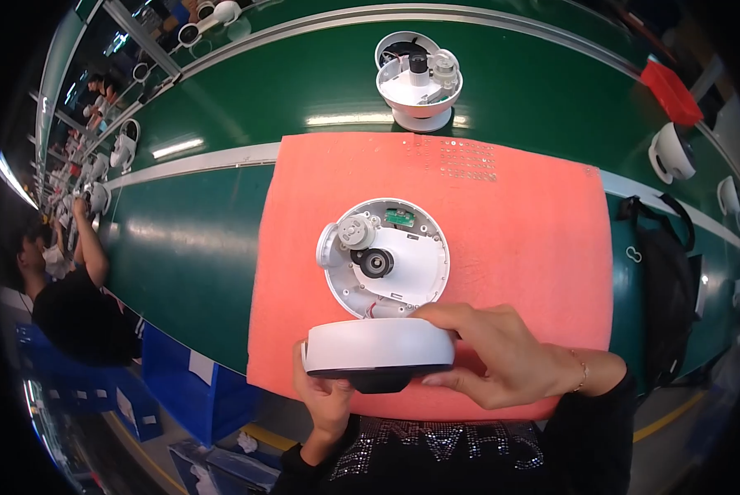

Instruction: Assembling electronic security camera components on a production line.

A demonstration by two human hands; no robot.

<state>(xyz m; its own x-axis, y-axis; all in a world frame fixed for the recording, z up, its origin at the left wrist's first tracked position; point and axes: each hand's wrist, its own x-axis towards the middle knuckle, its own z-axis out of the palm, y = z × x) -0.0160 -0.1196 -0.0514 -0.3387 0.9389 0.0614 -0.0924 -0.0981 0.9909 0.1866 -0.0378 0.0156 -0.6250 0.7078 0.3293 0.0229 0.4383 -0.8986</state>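
Between my two hands I hold a round white housing half (380, 345) on edge, its black face with a dark raised centre turned toward me. My left hand (325, 400) grips its left end from below, partly hidden behind it. My right hand (498, 351) has fingers over the top right edge and the thumb at the lower rim. Just beyond lies the open white camera housing (424, 276) on the pink foam mat (535, 272). Inside it show a grey round motor (355, 233), a black lens part (377, 263) and a small green circuit board (399, 217). A reddish wire shows between the halves.
Rows of small screws (467, 159) lie on the mat's far part. Beyond, another opened white camera (419, 87) stands on the green conveyor (304, 91). At right are a black bag (667, 276), a red bin (671, 89) and white housings (674, 155). Co-workers (81, 297) and blue crates (188, 388) are left.
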